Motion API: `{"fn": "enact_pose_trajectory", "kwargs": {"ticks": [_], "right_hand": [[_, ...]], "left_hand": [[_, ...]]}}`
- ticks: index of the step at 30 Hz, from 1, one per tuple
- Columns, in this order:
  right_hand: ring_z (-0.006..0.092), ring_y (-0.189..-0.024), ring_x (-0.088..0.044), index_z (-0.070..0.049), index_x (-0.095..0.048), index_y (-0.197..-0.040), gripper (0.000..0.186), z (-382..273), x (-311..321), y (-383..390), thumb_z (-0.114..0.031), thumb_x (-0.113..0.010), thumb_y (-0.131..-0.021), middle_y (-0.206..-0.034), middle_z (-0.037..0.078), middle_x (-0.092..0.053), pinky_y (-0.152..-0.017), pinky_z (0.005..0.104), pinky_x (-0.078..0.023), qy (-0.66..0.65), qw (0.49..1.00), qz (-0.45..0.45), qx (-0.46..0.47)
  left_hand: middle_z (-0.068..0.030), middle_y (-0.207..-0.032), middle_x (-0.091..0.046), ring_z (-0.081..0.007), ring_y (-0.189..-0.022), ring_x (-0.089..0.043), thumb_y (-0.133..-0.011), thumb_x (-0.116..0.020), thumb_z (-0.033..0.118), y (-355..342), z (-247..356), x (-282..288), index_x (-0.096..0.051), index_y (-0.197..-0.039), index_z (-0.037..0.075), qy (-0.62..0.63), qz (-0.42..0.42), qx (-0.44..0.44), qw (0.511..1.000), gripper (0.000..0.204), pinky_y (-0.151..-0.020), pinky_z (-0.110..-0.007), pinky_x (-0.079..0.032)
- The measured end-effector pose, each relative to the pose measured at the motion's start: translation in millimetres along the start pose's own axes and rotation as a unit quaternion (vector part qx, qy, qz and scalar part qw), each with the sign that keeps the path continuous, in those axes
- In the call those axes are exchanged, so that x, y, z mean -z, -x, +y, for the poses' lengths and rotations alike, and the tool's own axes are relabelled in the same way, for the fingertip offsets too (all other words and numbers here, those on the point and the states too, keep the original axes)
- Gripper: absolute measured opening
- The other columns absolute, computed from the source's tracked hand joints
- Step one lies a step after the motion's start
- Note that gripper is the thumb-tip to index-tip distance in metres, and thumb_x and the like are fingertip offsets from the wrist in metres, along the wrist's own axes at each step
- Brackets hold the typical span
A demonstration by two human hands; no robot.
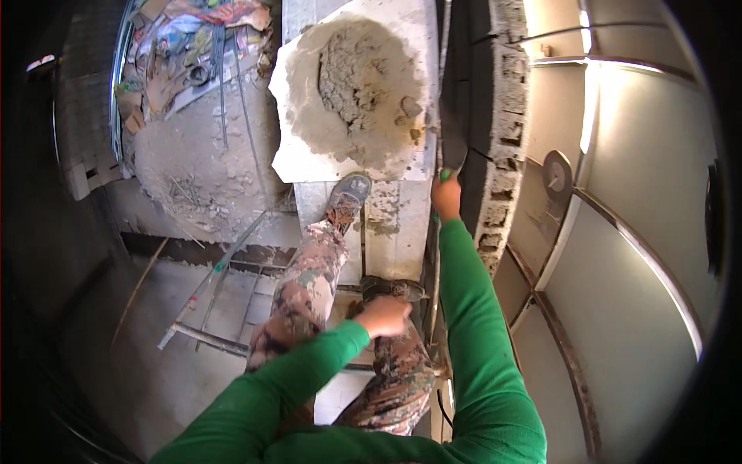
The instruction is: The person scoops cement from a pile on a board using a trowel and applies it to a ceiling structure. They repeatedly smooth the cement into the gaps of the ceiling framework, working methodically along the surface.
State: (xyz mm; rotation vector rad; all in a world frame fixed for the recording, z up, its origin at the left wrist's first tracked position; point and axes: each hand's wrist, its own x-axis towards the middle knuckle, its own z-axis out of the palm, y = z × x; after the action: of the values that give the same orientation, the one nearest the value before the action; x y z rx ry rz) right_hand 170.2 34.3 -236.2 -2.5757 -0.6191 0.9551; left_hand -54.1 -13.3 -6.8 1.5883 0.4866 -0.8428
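This is looking like a building site. A heap of wet grey mortar (352, 85) is sitting on a white board (402, 23), a rough grey block wall (495, 131) is going up, and broken rubble (193, 54) is lying below.

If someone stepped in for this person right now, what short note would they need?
Right hand: reached out, shut on a green-handled trowel held against the block wall.
Left hand: empty, resting on the right knee.
Mortar pile: on the white board ahead, left foot at its near edge.
Done: several block courses stand, joints filled.
Left: much mortar remains on the board.
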Motion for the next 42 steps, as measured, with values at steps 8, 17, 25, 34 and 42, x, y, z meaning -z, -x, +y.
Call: {"fn": "enact_pose_trajectory", "kwargs": {"ticks": [8,17,25,34,42], "right_hand": [[0.0415,-0.069,-0.063,0.005,-0.055,-0.088,0.023,-98.5,-263.0,17.6,-0.018,-0.056,-0.085,-0.079,0.026,-0.063,-0.064,0.0484,-0.050,0.096,0.952,0.244,0.157],[0.0201,-0.041,-0.048,-0.003,-0.047,-0.074,0.026,-170.1,-259.3,36.7,-0.022,-0.057,-0.089,-0.053,0.006,-0.046,-0.039,0.0374,-0.043,-0.555,0.760,-0.055,-0.333],[0.0107,-0.041,-0.037,-0.010,-0.044,-0.079,0.019,-135.3,-157.3,-32.1,-0.018,-0.059,-0.088,-0.057,0.000,-0.043,-0.038,0.0295,-0.037,-0.608,0.695,-0.312,-0.223],[0.0110,-0.039,-0.041,-0.009,-0.044,-0.071,0.021,-89.9,18.6,79.5,-0.012,-0.058,-0.087,-0.053,0.000,-0.044,-0.038,0.0294,-0.037,-0.571,0.726,-0.361,-0.125],[0.0093,-0.039,-0.042,-0.009,-0.042,-0.073,0.020,20.1,192.3,188.4,-0.011,-0.056,-0.088,-0.051,-0.002,-0.041,-0.038,0.0261,-0.036,-0.582,0.731,-0.315,-0.167]], "left_hand": [[-0.0213,-0.107,-0.063,-0.0390,-0.100,-0.060,-0.081,-0.060,0.022,13.8,3.0,-12.6,-0.065,-0.103,0.002,0.361,0.119,-0.098,0.920,0.030,-0.086,-0.047,-0.048],[-0.0207,-0.106,-0.064,-0.0384,-0.099,-0.061,-0.081,-0.059,0.022,28.4,7.1,-5.2,-0.065,-0.104,0.003,0.339,0.051,-0.107,0.933,0.030,-0.085,-0.046,-0.049],[-0.0201,-0.106,-0.065,-0.0379,-0.099,-0.062,-0.082,-0.058,0.022,17.1,-7.6,-11.5,-0.065,-0.105,0.005,0.284,-0.001,-0.099,0.954,0.030,-0.084,-0.045,-0.049],[-0.0192,-0.098,-0.067,-0.0362,-0.091,-0.065,-0.078,-0.054,0.020,-0.2,-10.8,-18.1,-0.066,-0.097,0.005,-0.109,-0.330,0.008,0.938,0.028,-0.076,-0.045,-0.051],[-0.0149,-0.094,-0.066,-0.0350,-0.089,-0.062,-0.078,-0.054,0.018,-1.9,-33.2,-48.6,-0.063,-0.089,0.008,-0.179,-0.318,0.008,0.931,0.017,-0.075,-0.043,-0.048]]}}
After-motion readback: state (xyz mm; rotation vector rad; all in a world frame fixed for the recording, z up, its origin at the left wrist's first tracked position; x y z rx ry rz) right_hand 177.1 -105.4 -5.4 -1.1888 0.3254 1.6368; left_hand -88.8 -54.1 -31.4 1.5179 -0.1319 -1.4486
